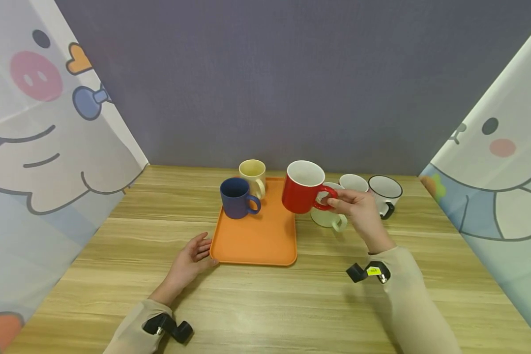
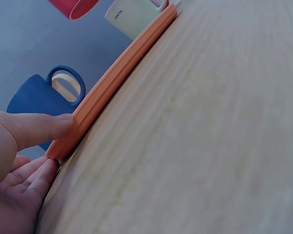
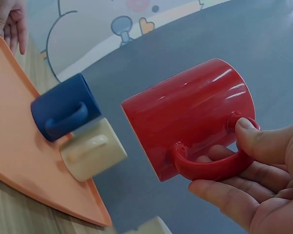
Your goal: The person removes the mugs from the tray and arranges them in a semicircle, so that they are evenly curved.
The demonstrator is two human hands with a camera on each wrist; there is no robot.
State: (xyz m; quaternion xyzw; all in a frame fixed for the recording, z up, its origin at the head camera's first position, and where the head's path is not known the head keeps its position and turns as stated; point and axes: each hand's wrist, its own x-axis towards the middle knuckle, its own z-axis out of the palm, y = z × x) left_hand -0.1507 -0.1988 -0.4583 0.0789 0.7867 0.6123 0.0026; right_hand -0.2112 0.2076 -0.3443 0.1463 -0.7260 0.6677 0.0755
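Observation:
A red mug [image 1: 297,195] with a white inside is held up by its handle in my right hand [image 1: 358,209], above the table near the tray's right edge. The thumb lies on top of the handle, with fingers curled beneath it, as the right wrist view shows. My left hand [image 1: 191,263] touches the front left corner of the orange tray [image 1: 256,241], its thumb against the rim and its fingers fairly straight along the side. On the tray stand a dark blue mug [image 1: 232,200] and, behind it, a pale yellow mug [image 1: 250,176].
Right of the tray, partly behind the red mug and right hand, stands a pale green mug [image 1: 322,218]. Beyond it are a white-lined mug [image 1: 354,182] and a white mug with black rim and handle [image 1: 385,191]. A grey panel [image 1: 274,88] borders the wooden table's back.

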